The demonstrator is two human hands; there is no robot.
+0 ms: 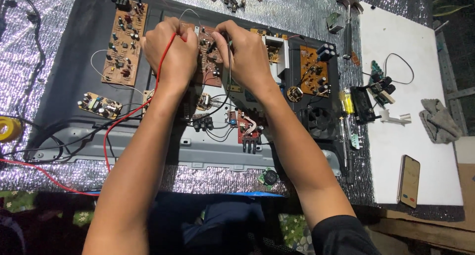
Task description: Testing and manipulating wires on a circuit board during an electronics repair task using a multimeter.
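I see the circuit boards lying in the open chassis on the tabletop, a phone well to the right.

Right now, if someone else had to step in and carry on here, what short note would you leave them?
Left hand: closed on a red wire, held over the middle circuit board.
Right hand: closed on a thin black wire over the same board.
Board sits in the open dark chassis, among other boards.
Done: chassis open, both wires at the board.
Left: cannot tell what contact is made; fingers hide it.
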